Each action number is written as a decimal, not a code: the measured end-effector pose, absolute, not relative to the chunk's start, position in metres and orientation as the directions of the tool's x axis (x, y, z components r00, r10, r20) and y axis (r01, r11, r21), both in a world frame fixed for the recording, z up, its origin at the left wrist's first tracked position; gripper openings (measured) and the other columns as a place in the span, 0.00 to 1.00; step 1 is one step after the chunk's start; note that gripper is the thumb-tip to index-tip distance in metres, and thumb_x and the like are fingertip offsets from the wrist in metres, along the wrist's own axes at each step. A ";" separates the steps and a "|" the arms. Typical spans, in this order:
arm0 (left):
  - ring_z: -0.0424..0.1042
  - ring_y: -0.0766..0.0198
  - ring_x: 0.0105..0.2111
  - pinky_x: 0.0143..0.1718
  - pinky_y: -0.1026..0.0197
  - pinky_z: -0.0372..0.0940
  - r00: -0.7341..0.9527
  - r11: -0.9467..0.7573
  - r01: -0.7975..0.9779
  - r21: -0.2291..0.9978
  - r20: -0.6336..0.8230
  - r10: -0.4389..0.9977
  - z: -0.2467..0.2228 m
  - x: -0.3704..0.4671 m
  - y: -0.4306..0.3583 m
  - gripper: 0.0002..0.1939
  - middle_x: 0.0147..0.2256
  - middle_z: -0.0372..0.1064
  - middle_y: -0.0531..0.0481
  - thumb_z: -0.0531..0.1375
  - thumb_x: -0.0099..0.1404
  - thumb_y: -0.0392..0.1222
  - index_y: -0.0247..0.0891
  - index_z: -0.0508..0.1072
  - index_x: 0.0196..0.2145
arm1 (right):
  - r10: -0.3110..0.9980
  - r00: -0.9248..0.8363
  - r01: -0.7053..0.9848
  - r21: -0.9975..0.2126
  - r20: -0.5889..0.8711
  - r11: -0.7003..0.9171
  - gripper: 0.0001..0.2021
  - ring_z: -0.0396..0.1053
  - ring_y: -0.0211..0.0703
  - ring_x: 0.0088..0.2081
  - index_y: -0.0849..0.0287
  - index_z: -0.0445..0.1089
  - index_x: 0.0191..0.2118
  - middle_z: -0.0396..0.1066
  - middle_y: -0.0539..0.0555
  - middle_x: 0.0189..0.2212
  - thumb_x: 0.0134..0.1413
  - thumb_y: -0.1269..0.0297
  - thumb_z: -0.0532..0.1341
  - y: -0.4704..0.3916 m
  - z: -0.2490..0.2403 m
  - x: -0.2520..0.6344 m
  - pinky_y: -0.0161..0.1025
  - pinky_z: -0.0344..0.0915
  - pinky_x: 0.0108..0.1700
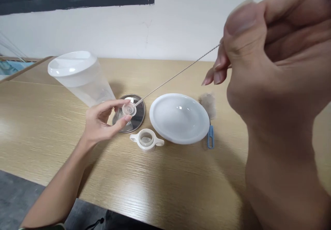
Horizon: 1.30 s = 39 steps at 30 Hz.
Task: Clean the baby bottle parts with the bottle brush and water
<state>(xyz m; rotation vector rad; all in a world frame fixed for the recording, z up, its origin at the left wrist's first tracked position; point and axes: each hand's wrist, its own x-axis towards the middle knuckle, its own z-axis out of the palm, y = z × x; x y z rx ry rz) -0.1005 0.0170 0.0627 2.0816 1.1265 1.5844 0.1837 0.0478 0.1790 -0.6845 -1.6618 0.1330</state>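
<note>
My left hand (103, 121) pinches a small translucent round nipple-like piece (129, 110) between thumb and fingers, above a shiny round metal dish (141, 118). A short clear tube stub sticks out of the piece towards the upper right. From that stub a thin twisted wire (178, 74) runs taut and straight up to my right hand (261, 51). The right hand is close to the camera, its thumb and fingers closed on the wire's far end. How far the wire reaches inside the piece is hidden.
A white oval-looking bowl (179, 119) stands mid-table, with a white two-handled ring (146, 139) before it. Right of the bowl lie a blue loop handle (210, 137) and a blurred greyish patch (208, 105). A tall translucent lidded pitcher (85, 82) stands back left, near the wall (181, 23).
</note>
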 end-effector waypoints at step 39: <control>0.79 0.60 0.33 0.36 0.57 0.76 0.061 -0.646 0.376 0.664 0.678 0.733 0.072 -0.081 0.006 0.18 0.40 0.83 0.48 0.74 0.61 0.41 0.47 0.83 0.50 | 0.490 -0.351 0.240 -0.430 0.797 0.871 0.14 0.61 0.30 0.23 0.59 0.68 0.32 0.71 0.44 0.23 0.70 0.59 0.62 0.052 0.108 0.122 0.33 0.57 0.28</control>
